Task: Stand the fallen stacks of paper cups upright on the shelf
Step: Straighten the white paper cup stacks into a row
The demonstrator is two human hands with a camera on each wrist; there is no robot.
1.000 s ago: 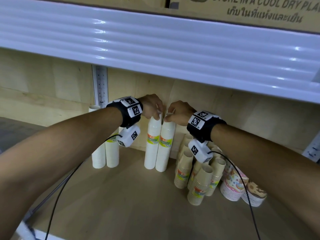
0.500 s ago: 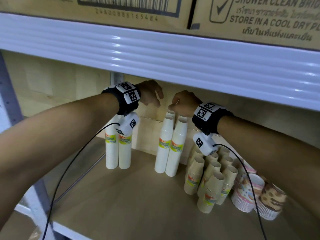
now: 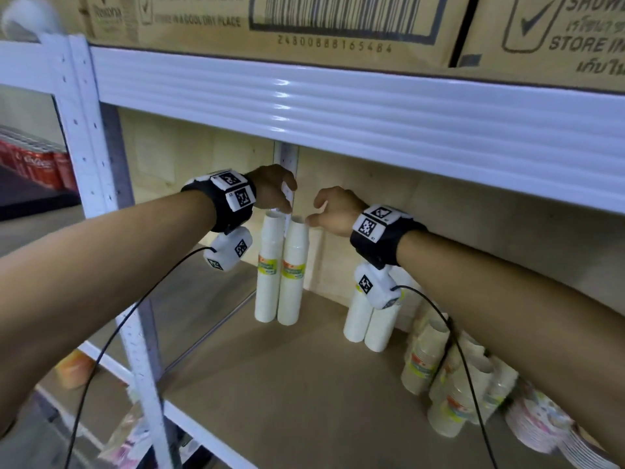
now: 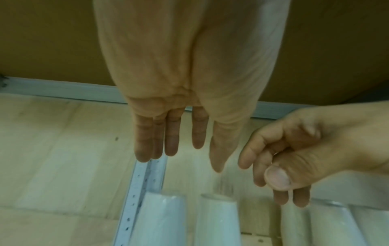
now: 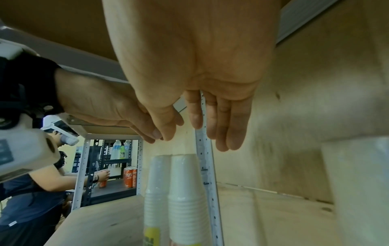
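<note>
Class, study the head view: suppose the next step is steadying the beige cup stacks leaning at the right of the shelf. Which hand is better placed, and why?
The right hand, probably. It hangs open and empty, and its arm already passes above the beige cup stacks. The left hand, also empty, would have to cross over.

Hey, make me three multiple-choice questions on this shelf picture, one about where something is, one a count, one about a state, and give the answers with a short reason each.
1. Where do the cardboard boxes sit?
A. on the shelf above the cups
B. on the floor
C. beside the cups

2. How many tall white cup stacks stand on the shelf board?
A. one
B. four
C. seven

3. What are the left hand and right hand doing?
A. each gripping a stack
B. holding nothing, above the stacks
C. carrying a box

Answers: A, the boxes rest over the white beam; B, two pairs stand; B, the fingers hang free.
</note>
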